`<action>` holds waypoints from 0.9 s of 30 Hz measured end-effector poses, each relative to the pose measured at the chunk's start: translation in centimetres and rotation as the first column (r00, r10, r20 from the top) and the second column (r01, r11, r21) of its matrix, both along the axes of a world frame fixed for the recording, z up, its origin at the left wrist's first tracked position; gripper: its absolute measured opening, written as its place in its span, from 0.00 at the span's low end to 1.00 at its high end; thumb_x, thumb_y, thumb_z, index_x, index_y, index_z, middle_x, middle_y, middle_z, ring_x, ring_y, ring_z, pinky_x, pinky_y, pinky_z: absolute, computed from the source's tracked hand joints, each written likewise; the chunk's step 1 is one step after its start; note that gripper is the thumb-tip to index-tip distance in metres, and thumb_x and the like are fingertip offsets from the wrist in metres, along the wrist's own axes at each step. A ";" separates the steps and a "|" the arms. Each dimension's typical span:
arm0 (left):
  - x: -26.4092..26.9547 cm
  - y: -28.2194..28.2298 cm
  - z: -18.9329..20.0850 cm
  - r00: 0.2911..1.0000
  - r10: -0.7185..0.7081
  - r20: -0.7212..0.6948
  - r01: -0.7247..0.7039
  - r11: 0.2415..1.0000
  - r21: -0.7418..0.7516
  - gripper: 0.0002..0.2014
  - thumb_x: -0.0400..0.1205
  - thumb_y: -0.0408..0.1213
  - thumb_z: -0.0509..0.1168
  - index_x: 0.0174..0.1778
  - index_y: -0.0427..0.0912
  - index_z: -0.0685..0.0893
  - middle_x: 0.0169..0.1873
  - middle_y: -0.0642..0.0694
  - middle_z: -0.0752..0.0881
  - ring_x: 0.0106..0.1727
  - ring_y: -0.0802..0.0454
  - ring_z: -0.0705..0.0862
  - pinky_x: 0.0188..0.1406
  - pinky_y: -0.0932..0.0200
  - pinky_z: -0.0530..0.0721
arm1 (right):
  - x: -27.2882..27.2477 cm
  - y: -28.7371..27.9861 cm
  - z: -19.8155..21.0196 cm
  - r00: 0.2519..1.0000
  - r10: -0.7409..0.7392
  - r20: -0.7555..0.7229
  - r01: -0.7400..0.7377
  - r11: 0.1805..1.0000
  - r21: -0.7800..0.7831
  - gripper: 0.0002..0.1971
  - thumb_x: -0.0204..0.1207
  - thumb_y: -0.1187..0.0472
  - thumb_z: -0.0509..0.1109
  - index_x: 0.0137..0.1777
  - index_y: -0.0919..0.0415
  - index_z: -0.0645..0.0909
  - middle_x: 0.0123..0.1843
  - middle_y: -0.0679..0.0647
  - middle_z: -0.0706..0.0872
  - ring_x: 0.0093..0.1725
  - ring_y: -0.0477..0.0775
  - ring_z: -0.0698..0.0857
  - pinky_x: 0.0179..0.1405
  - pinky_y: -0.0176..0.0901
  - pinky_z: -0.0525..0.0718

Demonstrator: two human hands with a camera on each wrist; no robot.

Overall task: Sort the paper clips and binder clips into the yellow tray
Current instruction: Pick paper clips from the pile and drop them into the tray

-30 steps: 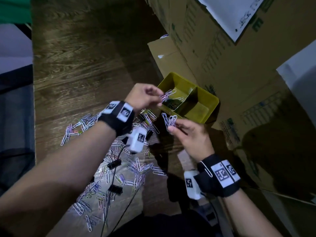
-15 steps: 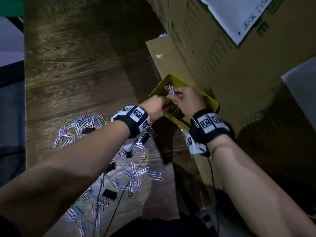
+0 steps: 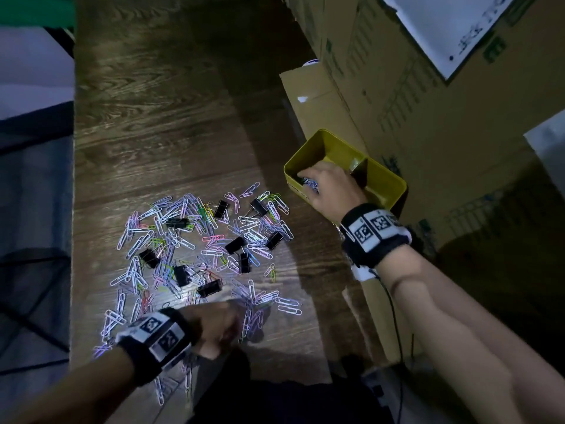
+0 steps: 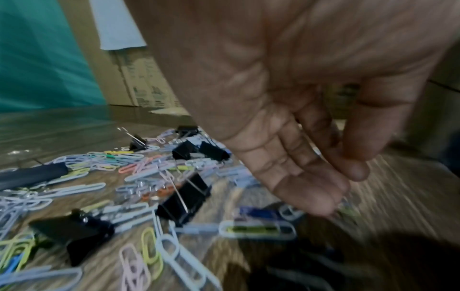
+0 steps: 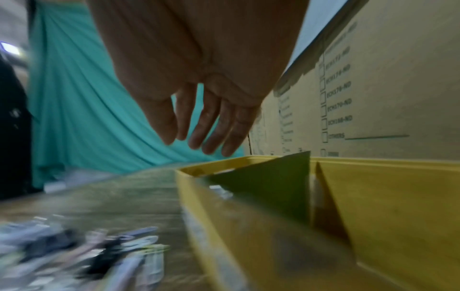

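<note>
A yellow tray (image 3: 324,138) with two compartments stands at the table's right against cardboard boxes. My right hand (image 3: 324,185) hangs over its left compartment, fingers straight and empty (image 5: 199,143), just above the tray (image 5: 398,196). Some paper clips (image 3: 310,182) lie in that compartment under the hand. A wide pile of coloured paper clips (image 3: 195,240) mixed with several black binder clips (image 3: 235,244) covers the table's middle. My left hand (image 3: 223,324) is at the pile's near edge, fingers bent toward the thumb (image 4: 343,187) and touching clips; blur hides whether any is pinched.
Stacked cardboard boxes (image 3: 412,133) wall off the right side, with a white sheet (image 3: 452,26) on top. The wooden table's left edge (image 3: 73,209) drops to a dark floor. A teal cloth (image 4: 37,59) hangs at the far end. A thin cable (image 3: 394,316) runs below my right wrist.
Both hands were at the tray holding clips. My left hand has pulled back to the pile's near edge, and my right hand's clips are gone from its fingers.
</note>
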State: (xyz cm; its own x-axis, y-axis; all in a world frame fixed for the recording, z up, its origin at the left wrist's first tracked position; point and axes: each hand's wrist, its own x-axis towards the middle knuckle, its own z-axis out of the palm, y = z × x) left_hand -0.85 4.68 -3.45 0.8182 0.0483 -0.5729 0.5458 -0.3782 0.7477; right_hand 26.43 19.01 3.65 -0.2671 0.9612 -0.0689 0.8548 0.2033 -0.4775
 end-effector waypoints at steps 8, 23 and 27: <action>4.2 -0.7 -0.9 0.945 0.312 0.098 -0.327 0.910 0.255 0.13 0.70 0.32 0.59 0.45 0.50 0.84 0.50 0.53 0.81 0.51 0.54 0.81 0.50 0.62 0.80 | -3.6 -9.8 -4.3 0.980 0.198 -0.004 -0.164 0.801 -0.576 0.25 0.71 0.54 0.76 0.68 0.54 0.77 0.62 0.57 0.83 0.59 0.56 0.83 0.64 0.52 0.81; 1.7 -0.2 -1.7 0.790 0.600 0.127 -0.488 0.489 0.724 0.26 0.70 0.34 0.69 0.66 0.41 0.76 0.60 0.40 0.78 0.55 0.43 0.78 0.55 0.45 0.82 | -8.1 -18.2 -9.8 0.976 0.070 0.206 0.021 0.911 -0.412 0.54 0.51 0.57 0.87 0.74 0.73 0.62 0.56 0.68 0.80 0.56 0.67 0.83 0.52 0.47 0.86; 2.9 -1.8 -2.7 0.878 0.479 0.013 -0.335 0.594 0.732 0.32 0.67 0.49 0.73 0.67 0.47 0.75 0.61 0.44 0.79 0.55 0.41 0.80 0.54 0.46 0.83 | -8.1 -17.9 -8.6 0.972 0.126 0.199 -0.031 0.906 -0.422 0.45 0.68 0.51 0.76 0.77 0.72 0.58 0.68 0.69 0.69 0.70 0.70 0.69 0.73 0.55 0.70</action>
State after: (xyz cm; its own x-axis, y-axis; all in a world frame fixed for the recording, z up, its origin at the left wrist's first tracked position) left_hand 2.04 2.90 -6.12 0.5057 0.7910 -0.3443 0.8620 -0.4465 0.2402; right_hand 18.31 1.10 -4.97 -0.2733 0.8093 -0.5200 0.9359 0.0990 -0.3380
